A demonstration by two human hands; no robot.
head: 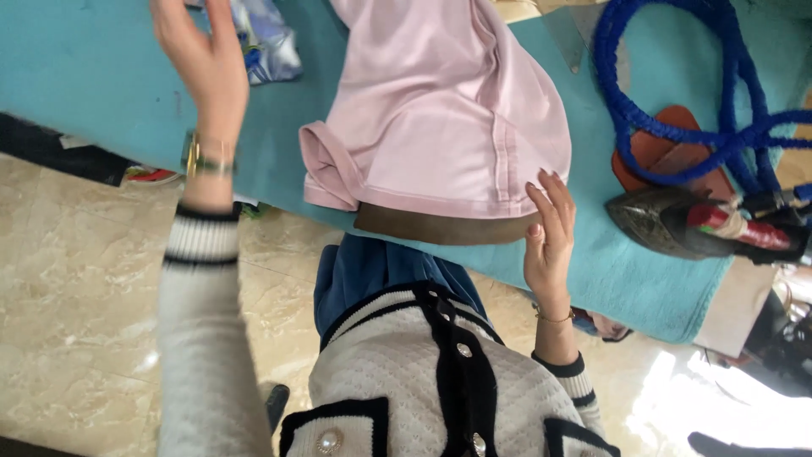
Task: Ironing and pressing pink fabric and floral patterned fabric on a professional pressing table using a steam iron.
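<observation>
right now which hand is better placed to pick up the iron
Right. The right hand rests at the hem of the pink garment, on the same side as the iron lying on the teal cover. The left hand is raised at the far side, near a patterned cloth.

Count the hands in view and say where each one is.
2. The left hand is raised over the teal ironing surface, near a patterned cloth. The right hand rests flat on the hem of the pink garment. No others show.
</observation>
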